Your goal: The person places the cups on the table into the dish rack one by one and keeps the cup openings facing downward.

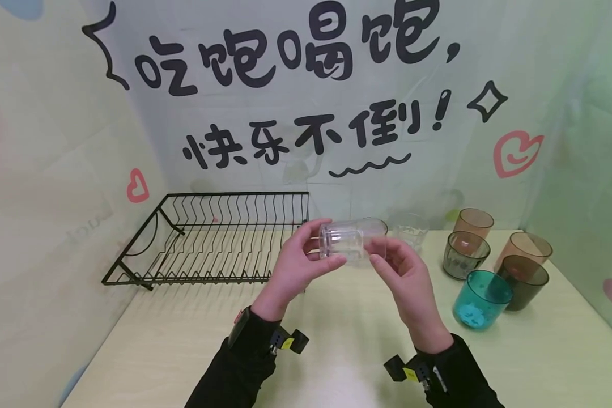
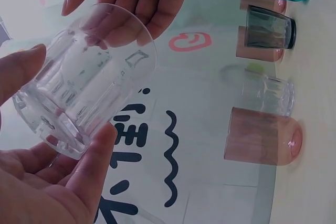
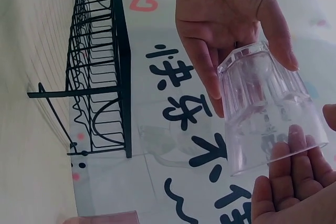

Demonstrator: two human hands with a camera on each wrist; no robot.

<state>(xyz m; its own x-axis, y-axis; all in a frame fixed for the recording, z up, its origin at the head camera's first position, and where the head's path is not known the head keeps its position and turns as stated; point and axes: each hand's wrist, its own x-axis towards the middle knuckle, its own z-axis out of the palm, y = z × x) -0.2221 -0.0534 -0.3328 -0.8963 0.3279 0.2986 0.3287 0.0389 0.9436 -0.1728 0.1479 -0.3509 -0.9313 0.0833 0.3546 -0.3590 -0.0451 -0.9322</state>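
A clear drinking glass (image 1: 354, 235) with a fluted base lies tilted on its side in the air above the table. My left hand (image 1: 298, 258) grips it around the base, thumb on the near side. At the rim end is my right hand (image 1: 408, 277), fingers loosely bent and thumb apart from the glass. In the right wrist view, the right hand's fingertips (image 3: 296, 135) overlap the rim; whether they touch it I cannot tell. The left wrist view shows a pink glass (image 2: 262, 137) and another clear glass (image 2: 268, 93) standing behind.
A black wire dish rack (image 1: 211, 279) stands at the back left. On the right are a teal glass (image 1: 481, 303), a grey glass (image 1: 466, 258), a brown glass (image 1: 525, 283) and two pinkish glasses, one at the back (image 1: 474, 220). A printed sheet (image 1: 265, 119) hangs behind the table (image 1: 336, 340).
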